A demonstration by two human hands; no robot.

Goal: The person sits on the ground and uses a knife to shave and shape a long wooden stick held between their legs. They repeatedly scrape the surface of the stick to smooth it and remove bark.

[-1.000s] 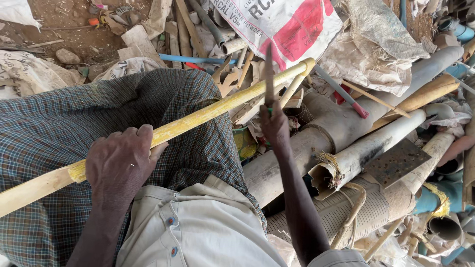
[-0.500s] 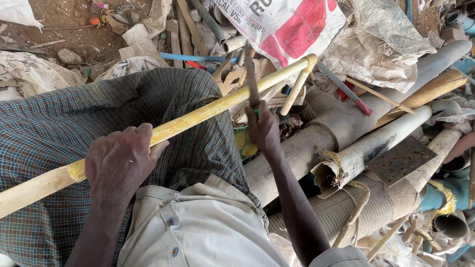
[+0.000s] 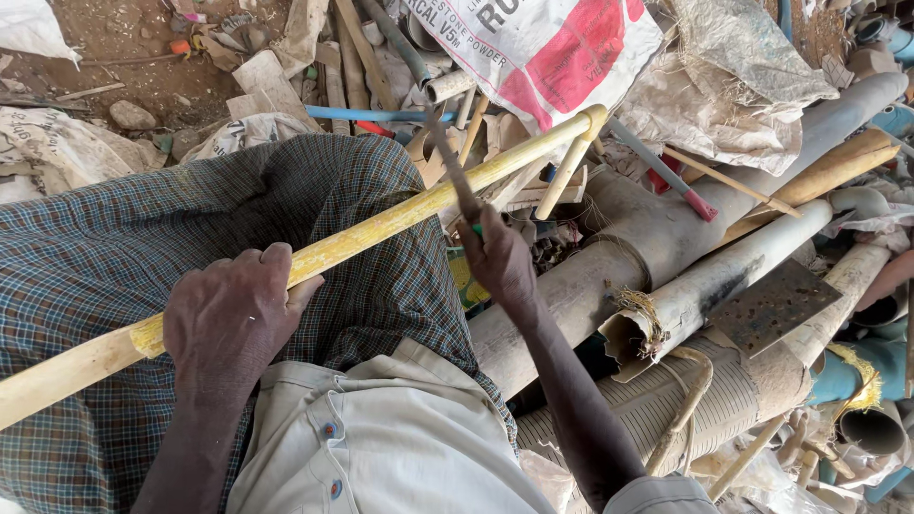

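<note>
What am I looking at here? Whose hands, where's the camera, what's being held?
There is no machine. A person wears a camera on the head, so the single view looks down at their own lap and two bare hands. The left hand presses a long yellow stick against the checked cloth over the legs. The right hand grips a dark blade that rests on the stick. Around them lie grey pipes, a white and red sack and scraps on bare dirt.
</note>
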